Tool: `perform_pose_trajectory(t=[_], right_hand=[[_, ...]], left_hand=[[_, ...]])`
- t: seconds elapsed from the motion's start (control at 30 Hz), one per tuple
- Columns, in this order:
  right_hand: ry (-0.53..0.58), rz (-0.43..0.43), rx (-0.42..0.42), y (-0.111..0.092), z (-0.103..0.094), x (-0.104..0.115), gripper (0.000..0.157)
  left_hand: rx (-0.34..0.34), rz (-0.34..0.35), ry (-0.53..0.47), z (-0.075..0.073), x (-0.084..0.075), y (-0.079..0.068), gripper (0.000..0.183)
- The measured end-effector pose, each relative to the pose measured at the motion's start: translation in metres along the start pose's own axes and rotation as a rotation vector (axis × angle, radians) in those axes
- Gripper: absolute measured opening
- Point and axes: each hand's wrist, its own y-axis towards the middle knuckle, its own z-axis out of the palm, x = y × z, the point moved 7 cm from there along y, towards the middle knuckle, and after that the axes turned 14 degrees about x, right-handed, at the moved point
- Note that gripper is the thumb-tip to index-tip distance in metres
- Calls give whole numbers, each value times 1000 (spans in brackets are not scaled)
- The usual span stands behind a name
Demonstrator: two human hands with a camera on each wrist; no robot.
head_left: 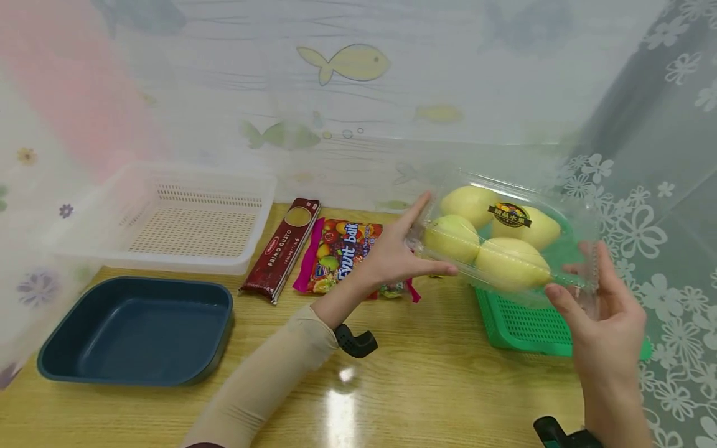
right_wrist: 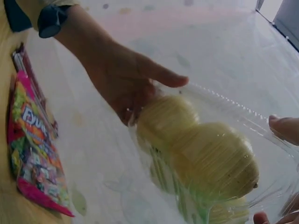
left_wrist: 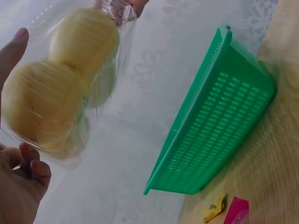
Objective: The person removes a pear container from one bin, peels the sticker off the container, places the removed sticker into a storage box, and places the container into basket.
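Note:
A clear plastic fruit box (head_left: 568, 252) holds several pale yellow fruits (head_left: 512, 264), with a dark label on top. It is tilted and raised over the right side of the table. My left hand (head_left: 392, 252) grips its left end, thumb and fingers spread around the corner. At the opposite end my right hand (head_left: 607, 311) holds it between thumb and fingers. Beneath the box stands a green mesh basket (head_left: 495, 330), partly hidden by it. In the right wrist view, the fruits show through the clear wall beside my left hand.
A fruit candy bag (head_left: 319, 267) and a dark red spaghetti pack (head_left: 282, 249) lie mid-table. To their left are a white basket (head_left: 254, 236) and a dark blue basin (head_left: 137, 336). A small yellow wrapper (left_wrist: 215, 210) lies near the green basket. A patterned translucent curtain (head_left: 347, 99) hangs behind.

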Motion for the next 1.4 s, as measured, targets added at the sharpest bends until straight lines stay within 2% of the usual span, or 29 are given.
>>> perform_pose_trajectory(t=[0.03,0.17,0.23,0.3,0.37,0.53,0.63,0.73,0.87,1.03,1.13,1.27,1.4], right_hand=[[-66,42,-11,-1,-1,0,82],[-300,112,14,-3,-3,-1,78],[-426,124,51,-2,-4,-1,76],[-494,122,84,-1,-4,-3,75],[-486,105,108,0,-4,-6,75],[-278,36,120,1,-7,-10,75],[-246,33,123,1,-9,-13,80],[-256,65,118,0,-11,-18,86],[-318,127,92,-3,-15,-23,84],[-580,159,102,-7,-16,-24,75],[-648,138,126,-8,-14,-26,74],[-558,137,136,-9,-13,-31,76],[-387,124,139,-9,-12,-35,79]], left_hand=[[5,-3,-9,2,0,0,128],[19,-24,-82,8,3,-1,127],[14,-18,-118,10,4,-1,126],[15,4,-164,11,4,-1,127],[31,30,-205,12,3,-2,129],[75,86,-287,16,2,-3,131],[66,54,-271,17,3,-4,130],[60,-16,-253,20,7,-7,130],[58,-71,-224,24,10,-11,131],[32,-60,-174,24,9,-15,134],[20,-34,-170,24,9,-18,135],[15,6,-152,24,9,-22,136],[-17,-2,-43,22,8,-27,139]])
